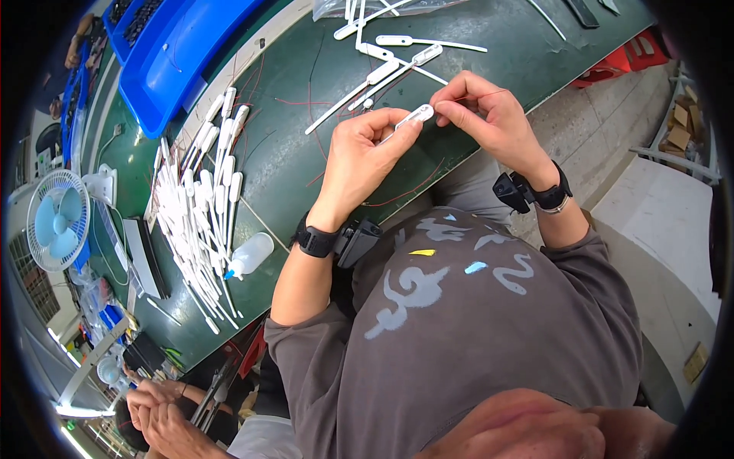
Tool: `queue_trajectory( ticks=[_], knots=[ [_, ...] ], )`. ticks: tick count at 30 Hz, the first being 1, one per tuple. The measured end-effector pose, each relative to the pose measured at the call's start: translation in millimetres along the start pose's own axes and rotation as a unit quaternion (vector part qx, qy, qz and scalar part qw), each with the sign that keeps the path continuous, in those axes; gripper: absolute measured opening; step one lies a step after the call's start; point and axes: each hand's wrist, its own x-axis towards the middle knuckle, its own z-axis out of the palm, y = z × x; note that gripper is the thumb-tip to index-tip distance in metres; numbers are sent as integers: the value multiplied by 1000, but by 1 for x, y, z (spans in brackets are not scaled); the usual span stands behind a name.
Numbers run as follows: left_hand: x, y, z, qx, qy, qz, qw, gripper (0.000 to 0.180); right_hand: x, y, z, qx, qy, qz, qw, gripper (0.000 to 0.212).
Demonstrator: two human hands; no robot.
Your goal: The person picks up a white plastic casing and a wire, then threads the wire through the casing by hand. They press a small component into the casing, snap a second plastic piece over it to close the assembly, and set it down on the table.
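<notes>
My left hand point(363, 153) is closed around a white plastic stick with an oval, hollowed head point(422, 114). The head sticks out between thumb and forefinger. Just to its right, my right hand point(493, 118) pinches close to the tip of that head, and a thin red wire point(483, 94) runs over its fingers. The wire's end is hidden by the fingertips. Several similar white sticks point(382, 73) lie crosswise on the green table point(294, 164) beyond my hands. A small white round piece point(368, 103) rests close by.
To the left lies a big heap of white sticks point(206, 206) beside a squeeze bottle point(252, 254) with a blue tip. Blue trays point(157, 92) stand at the far left, near a white fan point(60, 218). Another person's hands point(164, 417) show at lower left. Red stools point(631, 57) stand past the table edge.
</notes>
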Motion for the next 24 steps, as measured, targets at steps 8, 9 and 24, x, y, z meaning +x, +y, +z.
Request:
queue_trajectory(
  ticks=[8,9,24],
  knots=[
    [2,0,1,-43,8,-32,999,25,-9,20,6,-5,38,-24,999,13],
    [3,-1,-1,-6,34,-9,999,24,-15,20,8,-43,70,-65,994,14],
    [-2,-8,-18,325,232,303,865,18,-55,26,65,-315,25,-322,892,33]
  ],
)
